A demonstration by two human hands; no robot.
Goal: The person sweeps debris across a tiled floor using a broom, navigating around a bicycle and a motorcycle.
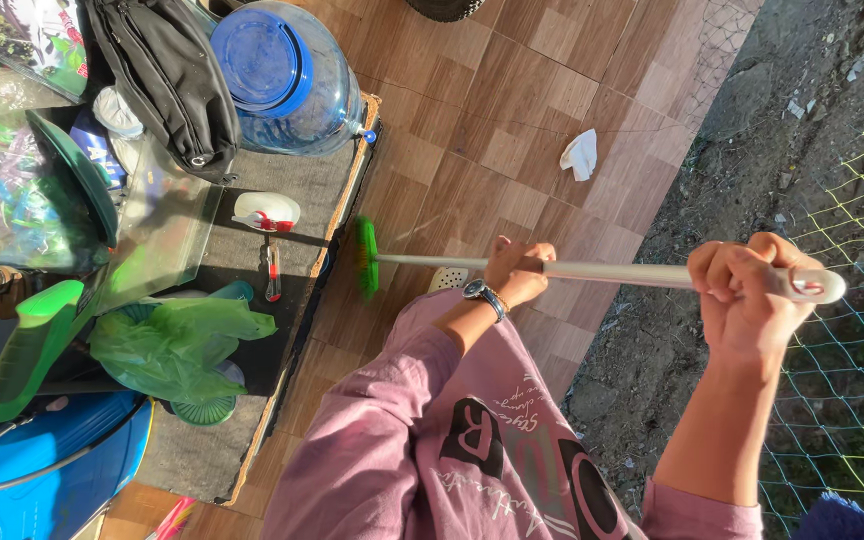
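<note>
I hold a broom with a pale grey handle [632,272] and a green bristle head [365,256]. My left hand [518,270], with a wristwatch on the wrist, grips the handle about midway. Closed around the handle's top end near its cap is my right hand [747,292]. The green head rests on the brown tiled floor [512,110], right beside the edge of a dark mat [282,330]. A crumpled white paper [581,154] lies on the tiles farther off. My pink sleeves and shirt fill the lower middle.
A big blue water jug [287,75], a black bag [167,75], a white spray bottle [266,212], a green plastic bag [177,340] and a blue container [52,470] crowd the mat area. Bare dirt [752,150] and netting [852,300] lie at right.
</note>
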